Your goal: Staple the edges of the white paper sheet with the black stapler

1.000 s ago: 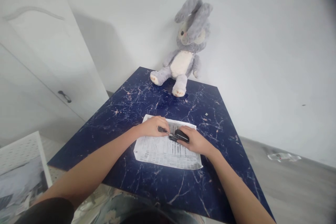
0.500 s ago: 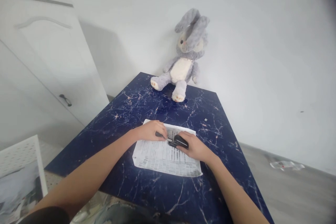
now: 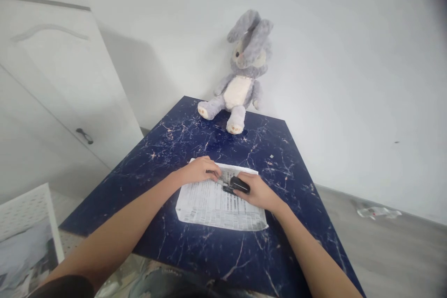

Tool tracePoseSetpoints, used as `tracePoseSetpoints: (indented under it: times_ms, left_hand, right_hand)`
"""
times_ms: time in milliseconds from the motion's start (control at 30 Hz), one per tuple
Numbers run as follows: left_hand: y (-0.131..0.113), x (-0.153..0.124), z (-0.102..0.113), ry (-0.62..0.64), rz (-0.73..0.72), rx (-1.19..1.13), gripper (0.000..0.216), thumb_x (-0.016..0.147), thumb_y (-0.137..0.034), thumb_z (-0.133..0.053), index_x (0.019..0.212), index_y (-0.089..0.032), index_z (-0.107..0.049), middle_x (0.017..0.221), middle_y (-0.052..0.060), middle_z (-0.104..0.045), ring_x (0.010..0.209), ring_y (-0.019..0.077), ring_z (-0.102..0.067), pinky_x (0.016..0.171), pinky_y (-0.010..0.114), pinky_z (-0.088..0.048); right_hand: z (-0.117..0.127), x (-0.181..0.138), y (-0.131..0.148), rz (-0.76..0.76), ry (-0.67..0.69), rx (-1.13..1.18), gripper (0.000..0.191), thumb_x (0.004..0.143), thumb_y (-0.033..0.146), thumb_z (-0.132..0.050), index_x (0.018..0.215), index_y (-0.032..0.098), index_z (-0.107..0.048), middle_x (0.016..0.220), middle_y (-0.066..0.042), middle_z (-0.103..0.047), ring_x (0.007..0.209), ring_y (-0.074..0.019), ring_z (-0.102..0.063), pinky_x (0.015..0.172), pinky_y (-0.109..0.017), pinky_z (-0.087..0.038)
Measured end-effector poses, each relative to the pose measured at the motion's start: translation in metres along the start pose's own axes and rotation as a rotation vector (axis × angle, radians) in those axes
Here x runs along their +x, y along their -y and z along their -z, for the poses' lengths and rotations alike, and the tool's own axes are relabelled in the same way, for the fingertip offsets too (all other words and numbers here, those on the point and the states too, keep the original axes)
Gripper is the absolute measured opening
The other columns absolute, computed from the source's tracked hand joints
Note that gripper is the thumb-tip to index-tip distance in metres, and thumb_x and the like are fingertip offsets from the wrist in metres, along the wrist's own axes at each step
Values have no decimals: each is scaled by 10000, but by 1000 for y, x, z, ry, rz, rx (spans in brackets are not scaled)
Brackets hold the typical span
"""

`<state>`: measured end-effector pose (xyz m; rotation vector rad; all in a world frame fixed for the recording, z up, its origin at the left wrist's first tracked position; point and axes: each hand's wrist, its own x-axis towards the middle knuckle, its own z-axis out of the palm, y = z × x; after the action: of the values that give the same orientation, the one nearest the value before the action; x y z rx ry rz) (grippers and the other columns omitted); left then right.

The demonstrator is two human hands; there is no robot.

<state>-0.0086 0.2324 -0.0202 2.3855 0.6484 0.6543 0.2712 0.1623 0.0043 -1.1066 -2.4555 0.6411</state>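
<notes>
A black stapler (image 3: 240,185) is in my right hand (image 3: 256,191), whose fingers wrap round its body just above a printed sheet of paper (image 3: 216,205). From its left end a thin metal part (image 3: 222,181) reaches toward my left hand (image 3: 201,170). The left fingers are closed on a small dark piece (image 3: 211,172) at the far end of that metal part. Whether this piece belongs to the stapler I cannot tell. The paper lies on the dark blue marbled table (image 3: 223,256), partly covered by both hands.
A grey plush rabbit (image 3: 239,88) sits at the table's back edge against the wall. To the left stand a white cabinet (image 3: 63,79) and a white perforated surface (image 3: 24,205) with things on it. A crumpled clear wrapper (image 3: 379,213) lies on the floor at right.
The metal part between my hands shows slightly longer, and my left hand has shifted a little up and left. The whole view has moved slightly. The paper stays put on the table.
</notes>
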Motion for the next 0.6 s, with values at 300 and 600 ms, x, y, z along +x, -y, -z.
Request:
tracePoseSetpoints:
  times_ms: [300, 600]
  left_hand:
    - [-18, 8, -22, -22, -35, 45, 114, 882, -107, -730, 872, -218, -708, 859, -41, -767, 783, 144, -663, 843, 288, -418]
    - [-14, 5, -7, -46, -13, 95, 58, 954, -264, -689, 909, -233, -708, 891, -18, -763, 841, 165, -678, 880, 312, -444]
  right_hand:
    - [-10, 4, 23, 102, -6, 62, 90, 954, 231, -644, 1035, 226, -606, 967, -54, -683, 878, -219, -643, 785, -330, -493]
    - [-15, 10, 20, 73, -26, -25, 115, 935, 261, -674, 1000, 217, -589, 969, -71, -697, 888, -229, -654, 800, -331, -502]
